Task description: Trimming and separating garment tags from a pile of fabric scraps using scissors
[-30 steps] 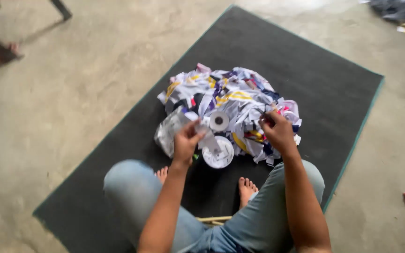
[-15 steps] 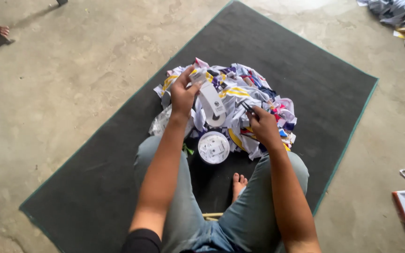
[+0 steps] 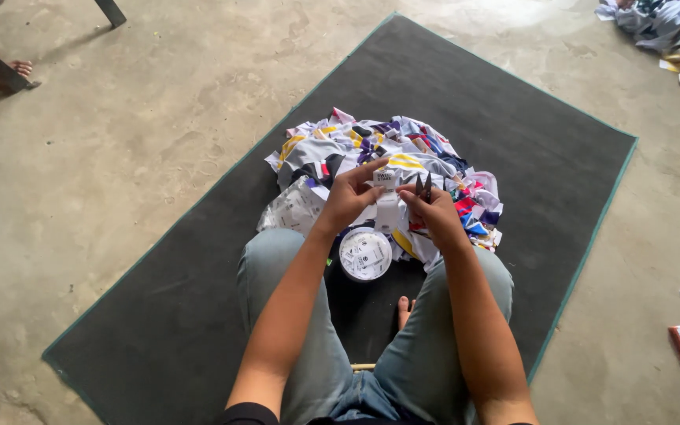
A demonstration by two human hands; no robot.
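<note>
Best to keep the white label strip taut in the left hand over the mat's centre, right hand fingers closed on small snips, cutting squarely.

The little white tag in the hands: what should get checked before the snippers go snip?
1. Small white fabric label pinched in left hand: ok.
2. Small dark metal thread snips gripped in right hand: ok.
3. Snip blades touching the label: cannot tell.
4. Fingertips away from blade tips: cannot tell.
5. Round white label roll within reach, between the knees: ok.
6. Colourful fabric pile on dark green mat: ok.
</note>
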